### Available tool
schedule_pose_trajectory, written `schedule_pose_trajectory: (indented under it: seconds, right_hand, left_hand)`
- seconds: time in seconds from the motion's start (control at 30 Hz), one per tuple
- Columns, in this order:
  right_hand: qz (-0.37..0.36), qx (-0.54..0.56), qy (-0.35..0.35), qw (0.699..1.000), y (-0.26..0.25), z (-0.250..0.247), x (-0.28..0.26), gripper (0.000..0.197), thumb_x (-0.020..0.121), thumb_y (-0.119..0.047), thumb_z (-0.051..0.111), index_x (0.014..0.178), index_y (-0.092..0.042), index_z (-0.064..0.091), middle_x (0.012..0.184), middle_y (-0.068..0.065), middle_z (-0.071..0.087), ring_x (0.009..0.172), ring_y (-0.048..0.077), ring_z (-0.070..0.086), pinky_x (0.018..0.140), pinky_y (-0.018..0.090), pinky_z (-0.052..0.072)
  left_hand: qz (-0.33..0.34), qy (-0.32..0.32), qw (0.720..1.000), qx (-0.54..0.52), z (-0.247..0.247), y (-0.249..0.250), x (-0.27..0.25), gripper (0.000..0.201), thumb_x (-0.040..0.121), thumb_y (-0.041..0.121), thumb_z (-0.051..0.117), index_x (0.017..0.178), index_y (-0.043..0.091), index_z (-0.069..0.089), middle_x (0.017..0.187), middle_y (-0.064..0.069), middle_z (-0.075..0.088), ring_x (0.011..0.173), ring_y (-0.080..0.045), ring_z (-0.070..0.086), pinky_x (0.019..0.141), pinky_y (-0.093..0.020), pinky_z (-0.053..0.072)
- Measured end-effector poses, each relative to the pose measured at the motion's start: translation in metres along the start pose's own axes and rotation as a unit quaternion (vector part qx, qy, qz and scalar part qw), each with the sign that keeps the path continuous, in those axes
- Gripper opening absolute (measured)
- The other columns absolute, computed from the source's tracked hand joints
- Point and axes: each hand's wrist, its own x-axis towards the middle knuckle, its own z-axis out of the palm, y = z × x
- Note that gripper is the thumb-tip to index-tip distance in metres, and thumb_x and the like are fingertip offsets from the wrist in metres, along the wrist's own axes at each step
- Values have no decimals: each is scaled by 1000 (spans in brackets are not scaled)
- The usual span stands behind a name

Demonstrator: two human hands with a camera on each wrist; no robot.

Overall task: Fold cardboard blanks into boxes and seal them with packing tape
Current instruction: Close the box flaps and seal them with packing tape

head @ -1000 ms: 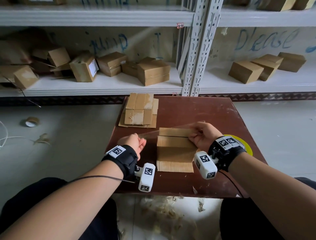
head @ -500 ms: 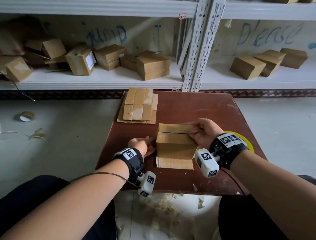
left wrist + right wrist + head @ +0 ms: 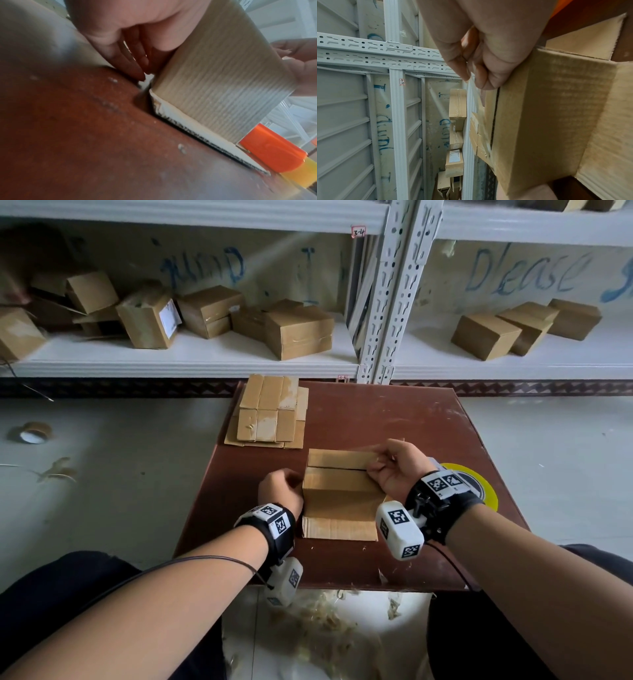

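A small cardboard box stands on the brown table, its top flaps closed along a seam and one flap lying open toward me. My left hand is curled against the box's left wall, holding the end of a clear tape strip down there. My right hand pinches the other end of the tape strip at the box's top right edge. The strip itself barely shows in the head view.
A stack of flat blanks lies at the table's far left. A yellow tape roll sits behind my right wrist. Finished boxes fill the shelves behind. Another tape roll and scraps lie on the floor.
The tape strip was stretched in the air from left of the box. My left hand has brought its end down to the box's left side. My right hand stays at the top right.
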Motion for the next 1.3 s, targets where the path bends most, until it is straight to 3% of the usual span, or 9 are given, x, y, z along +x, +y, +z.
schedule_pose_trajectory:
  seconds: [0.1, 0.2, 0.37, 0.43, 0.6, 0.73, 0.83, 0.97, 1.3]
  right_hand:
    - [13, -10, -10, 1000, 8, 3, -4, 35, 96, 13, 41, 70, -11, 43, 69, 5, 39, 53, 9, 24, 40, 19, 29]
    - [15, -24, -26, 999, 20, 7, -12, 39, 96, 14, 42, 69, -14, 38, 65, 4, 37, 42, 8, 29, 40, 19, 29]
    - [43, -48, -37, 997, 30, 11, -28, 44, 96, 13, 48, 64, -15, 39, 53, -1, 38, 35, 7, 33, 39, 18, 29]
    - [52, -51, -32, 997, 32, 12, -33, 44, 96, 13, 54, 66, -16, 40, 50, -3, 38, 34, 7, 34, 39, 18, 30]
    - [42, -72, -68, 994, 29, 9, -50, 36, 89, 1, 72, 70, -18, 48, 52, -4, 35, 40, 5, 32, 48, 17, 31]
    - [17, -92, -79, 992, 13, 10, -65, 13, 92, -28, 75, 91, -21, 64, 61, -6, 28, 51, 10, 25, 56, 24, 30]
    - [12, -162, -89, 983, -3, 14, -75, 36, 94, -40, 62, 66, -22, 51, 63, -4, 28, 51, 14, 28, 57, 29, 31]
    - [-1, -254, -123, 959, -13, 24, -91, 34, 98, -34, 62, 67, -19, 57, 60, -3, 42, 52, 13, 37, 59, 29, 35]
    - [-178, -458, -63, 869, -49, 10, -95, 21, 100, -16, 69, 90, 2, 73, 70, 8, 62, 60, 17, 49, 57, 29, 42]
  left_hand:
    - [-80, -12, 995, -58, -7, 0, 2, 22, 98, 20, 67, 116, 11, 77, 111, -11, 76, 110, -32, 69, 89, -24, 48]
    - [-201, -41, 964, -166, -23, 8, 1, 54, 102, 55, 54, 119, 6, 70, 96, -6, 67, 92, -30, 65, 94, -46, 59]
    - [-250, -132, 939, -193, -50, 17, -8, 102, 84, 92, 33, 154, 18, 42, 151, -10, 48, 127, -38, 54, 89, -53, 61]
    - [-230, -141, 952, -145, -50, 22, -12, 99, 89, 88, 26, 155, 15, 41, 146, -11, 49, 122, -36, 53, 88, -53, 62]
    - [-152, -125, 980, -19, -38, 27, -23, 92, 100, 75, 15, 136, 0, 56, 88, -4, 54, 80, -24, 58, 82, -51, 63]
    - [-153, -112, 981, 32, -35, 32, -21, 84, 100, 74, 13, 119, 6, 59, 96, -11, 63, 80, -29, 63, 84, -49, 63]
    - [-97, -94, 987, 87, -31, 28, -16, 87, 104, 66, 12, 119, -2, 64, 112, -21, 71, 99, -35, 69, 93, -43, 57]
    - [-26, -76, 990, 113, -28, 27, -18, 80, 110, 52, 10, 115, -3, 68, 118, -23, 71, 111, -36, 66, 98, -42, 50]
    - [-56, -73, 986, 137, -25, 43, -23, 72, 113, 44, 11, 125, -5, 62, 126, -23, 67, 121, -37, 63, 100, -41, 47]
